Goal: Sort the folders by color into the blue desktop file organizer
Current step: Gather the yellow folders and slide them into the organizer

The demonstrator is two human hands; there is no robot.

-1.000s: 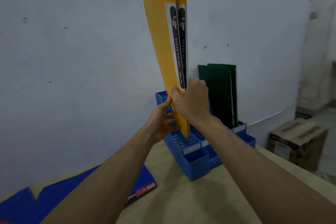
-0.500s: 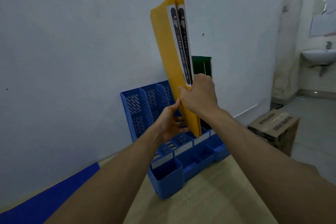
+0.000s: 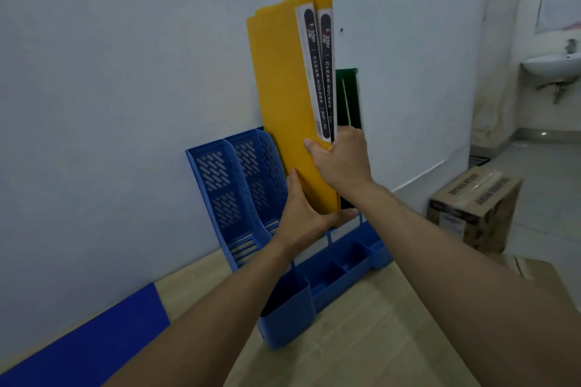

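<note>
1. There is 1 view only, from a wide-angle camera on the person's head.
2. It looks forward and slightly down along both forearms toward the wall (image 3: 110, 56).
3. It sits close: the left hand (image 3: 306, 217) and right hand (image 3: 342, 160) fill the centre, with the blue organizer (image 3: 226, 185) just beyond.
4. The table (image 3: 361, 339) fills the lower frame and straight edges bow near the borders.

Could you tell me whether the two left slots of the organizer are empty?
Empty: the organizer's two left slots show only bare perforated walls.
</note>
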